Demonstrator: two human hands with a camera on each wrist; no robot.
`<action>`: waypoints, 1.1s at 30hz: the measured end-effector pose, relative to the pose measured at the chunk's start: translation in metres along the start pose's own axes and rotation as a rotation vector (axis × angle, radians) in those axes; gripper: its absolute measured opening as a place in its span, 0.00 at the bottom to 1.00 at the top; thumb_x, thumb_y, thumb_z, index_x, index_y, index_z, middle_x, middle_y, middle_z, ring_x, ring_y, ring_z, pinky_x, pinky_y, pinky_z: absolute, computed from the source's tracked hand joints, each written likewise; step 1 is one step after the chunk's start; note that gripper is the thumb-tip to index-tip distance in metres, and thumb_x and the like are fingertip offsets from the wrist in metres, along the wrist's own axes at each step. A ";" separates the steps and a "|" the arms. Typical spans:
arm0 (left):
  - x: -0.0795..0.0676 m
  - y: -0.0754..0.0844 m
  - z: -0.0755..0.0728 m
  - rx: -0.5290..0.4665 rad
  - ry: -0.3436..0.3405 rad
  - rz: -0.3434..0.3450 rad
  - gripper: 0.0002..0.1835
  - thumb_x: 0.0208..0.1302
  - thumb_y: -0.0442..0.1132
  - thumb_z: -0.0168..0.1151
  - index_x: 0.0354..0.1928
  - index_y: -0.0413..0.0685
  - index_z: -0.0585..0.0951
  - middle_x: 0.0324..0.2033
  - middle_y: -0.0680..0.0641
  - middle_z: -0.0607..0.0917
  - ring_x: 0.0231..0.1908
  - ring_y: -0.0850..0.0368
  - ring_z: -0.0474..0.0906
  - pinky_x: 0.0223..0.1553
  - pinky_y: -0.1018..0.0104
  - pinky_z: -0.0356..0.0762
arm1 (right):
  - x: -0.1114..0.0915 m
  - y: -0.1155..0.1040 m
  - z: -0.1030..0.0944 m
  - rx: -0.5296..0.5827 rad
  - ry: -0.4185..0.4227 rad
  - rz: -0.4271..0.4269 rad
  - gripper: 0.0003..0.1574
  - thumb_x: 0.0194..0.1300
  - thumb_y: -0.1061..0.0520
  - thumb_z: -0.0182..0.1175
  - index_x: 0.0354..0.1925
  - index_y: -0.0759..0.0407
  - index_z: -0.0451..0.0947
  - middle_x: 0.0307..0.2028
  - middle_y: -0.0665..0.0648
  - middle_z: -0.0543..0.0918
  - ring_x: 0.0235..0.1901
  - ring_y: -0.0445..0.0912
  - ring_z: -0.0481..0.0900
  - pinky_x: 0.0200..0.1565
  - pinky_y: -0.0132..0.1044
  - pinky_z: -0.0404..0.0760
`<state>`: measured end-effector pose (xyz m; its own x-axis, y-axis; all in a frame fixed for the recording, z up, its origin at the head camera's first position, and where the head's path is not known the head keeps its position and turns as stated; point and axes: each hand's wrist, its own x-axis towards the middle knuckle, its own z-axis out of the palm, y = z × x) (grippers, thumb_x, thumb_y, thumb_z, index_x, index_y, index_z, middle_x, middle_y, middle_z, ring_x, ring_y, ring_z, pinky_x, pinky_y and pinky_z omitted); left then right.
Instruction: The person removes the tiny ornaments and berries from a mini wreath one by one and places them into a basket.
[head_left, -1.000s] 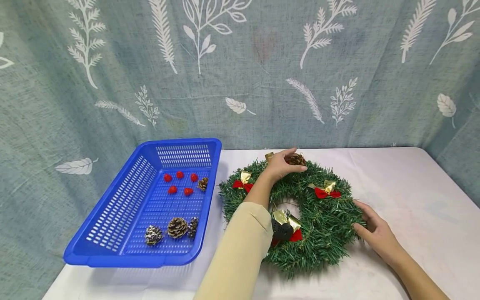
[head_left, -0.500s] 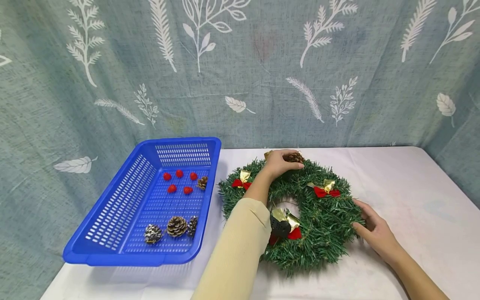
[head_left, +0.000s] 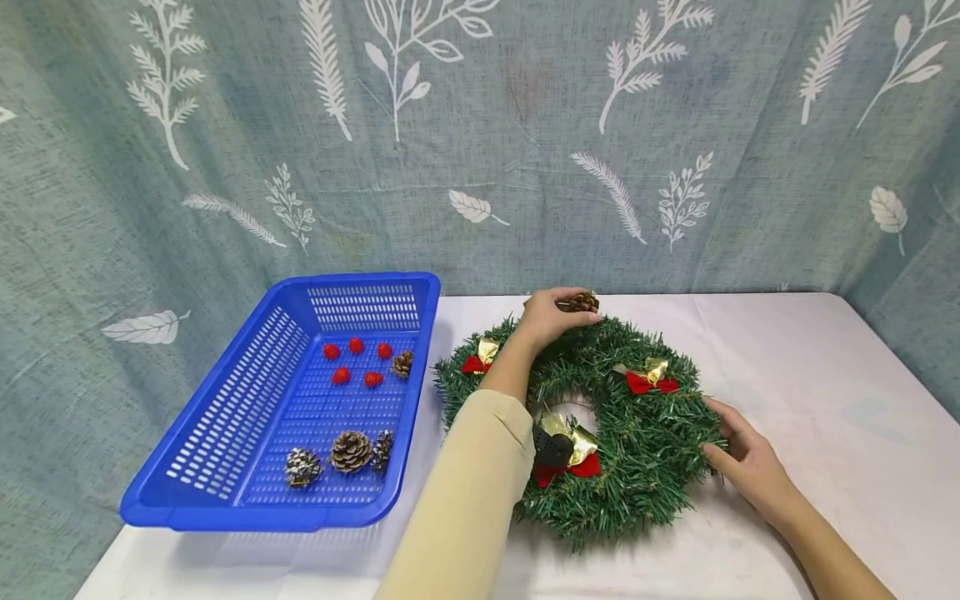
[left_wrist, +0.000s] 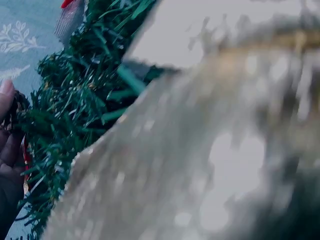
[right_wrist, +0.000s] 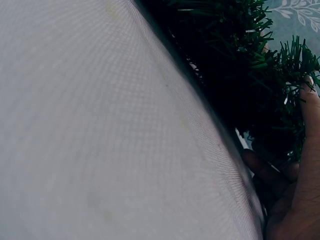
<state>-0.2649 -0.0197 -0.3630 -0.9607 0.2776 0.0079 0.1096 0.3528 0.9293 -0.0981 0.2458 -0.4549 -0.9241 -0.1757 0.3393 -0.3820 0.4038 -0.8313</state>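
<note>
A green tinsel wreath (head_left: 645, 454) lies on the table, decorated with red and gold bows (head_left: 652, 379). At its far edge my left hand (head_left: 546, 321) pinches a brown pine cone (head_left: 585, 302) between thumb and fingers. In the left wrist view, the fingers (left_wrist: 6, 102) show beside the dark cone at the left edge, while a blurred gold bow (left_wrist: 150, 165) covers much of the picture. My right hand (head_left: 753, 467) grips the wreath's right rim, thumb on the near side. The right wrist view has its fingers (right_wrist: 265, 170) under the greenery, partly in shadow.
A blue plastic basket (head_left: 142, 510) stands left of the wreath. Inside are several red berry-like pieces (head_left: 341, 375) and several pine cones (head_left: 351, 452), some white-tipped. A white cloth (head_left: 825, 375) covers the table, and a patterned green curtain (head_left: 540, 192) hangs behind it.
My left hand has shifted slightly away and to the left with the pine cone, and the gold bow beside it is now hidden. My right hand keeps its hold on the wreath.
</note>
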 end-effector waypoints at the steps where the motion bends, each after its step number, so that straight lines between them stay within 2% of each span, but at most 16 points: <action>1: 0.000 0.001 -0.002 0.000 0.000 -0.002 0.28 0.55 0.43 0.70 0.59 0.51 0.77 0.53 0.45 0.80 0.53 0.52 0.77 0.51 0.61 0.78 | 0.000 0.000 0.000 0.000 0.000 -0.001 0.40 0.64 0.71 0.52 0.71 0.52 0.56 0.32 0.51 0.59 0.23 0.38 0.58 0.20 0.35 0.62; 10: -0.001 0.010 -0.026 -0.044 0.069 0.020 0.27 0.56 0.42 0.70 0.60 0.54 0.77 0.55 0.47 0.80 0.54 0.54 0.76 0.54 0.60 0.76 | -0.001 0.000 0.000 0.002 0.004 0.015 0.40 0.64 0.71 0.52 0.71 0.52 0.56 0.33 0.51 0.59 0.23 0.37 0.59 0.21 0.35 0.62; 19: -0.004 0.021 -0.047 -0.059 0.033 0.044 0.28 0.56 0.39 0.69 0.61 0.50 0.75 0.55 0.44 0.80 0.54 0.52 0.76 0.53 0.60 0.76 | 0.000 0.000 0.001 0.026 0.000 0.011 0.40 0.64 0.71 0.51 0.71 0.52 0.56 0.33 0.51 0.58 0.24 0.38 0.59 0.21 0.36 0.61; 24: -0.007 0.027 -0.062 -0.038 -0.011 0.071 0.28 0.58 0.38 0.68 0.62 0.50 0.74 0.56 0.44 0.78 0.55 0.52 0.75 0.51 0.66 0.75 | 0.000 0.000 0.001 0.010 -0.003 0.015 0.40 0.65 0.70 0.52 0.71 0.52 0.56 0.33 0.51 0.59 0.24 0.37 0.59 0.21 0.35 0.61; 29: -0.011 0.036 -0.077 -0.026 0.010 0.108 0.27 0.58 0.36 0.67 0.61 0.47 0.75 0.54 0.42 0.80 0.54 0.51 0.77 0.51 0.65 0.77 | 0.000 -0.001 0.001 -0.002 0.000 0.023 0.40 0.65 0.70 0.52 0.71 0.52 0.56 0.33 0.52 0.59 0.24 0.37 0.59 0.22 0.35 0.62; 33: -0.014 0.041 -0.087 -0.005 0.012 0.102 0.27 0.59 0.36 0.67 0.61 0.47 0.75 0.54 0.42 0.80 0.54 0.52 0.77 0.54 0.63 0.76 | 0.000 -0.001 0.000 -0.001 -0.001 0.021 0.40 0.65 0.70 0.52 0.71 0.52 0.55 0.33 0.51 0.59 0.25 0.37 0.59 0.22 0.34 0.62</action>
<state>-0.2691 -0.0870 -0.2932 -0.9476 0.3011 0.1068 0.2056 0.3189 0.9252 -0.0976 0.2456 -0.4542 -0.9317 -0.1683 0.3218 -0.3630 0.4084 -0.8375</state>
